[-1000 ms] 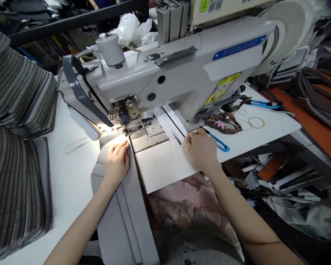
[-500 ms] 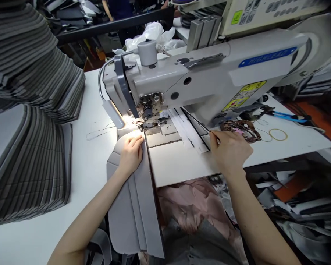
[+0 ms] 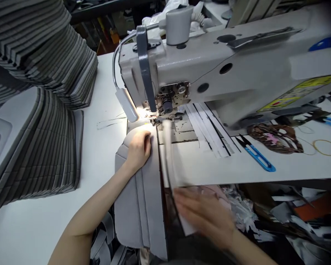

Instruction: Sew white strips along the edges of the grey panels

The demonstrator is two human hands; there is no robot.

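My left hand (image 3: 139,147) rests on a grey padded fabric panel (image 3: 129,206), its fingers curled together near the panel's upper end. That end lies close to the presser foot (image 3: 153,121) of the sewing machine (image 3: 204,70), lit by a small lamp (image 3: 127,105). My right hand (image 3: 201,213), smeared by motion, grips a white strip with a black edge (image 3: 169,158). The strip runs from near the needle area down past the table's front edge, just right of the panel. More white strips (image 3: 209,129) lie on the machine bed, beside blue thread snips (image 3: 256,152).
Tall stacks of grey padded panels (image 3: 49,147) stand on the white table (image 3: 99,162) at the left. A brown hair clip (image 3: 274,138) and a yellow ring (image 3: 326,147) lie at the right. Fabric scraps (image 3: 298,221) are heaped below the table edge.
My right hand has moved down and left, now with a white strip in it. The blue snips now lie beside the strips. The left hand stays on the panel; the view has shifted.
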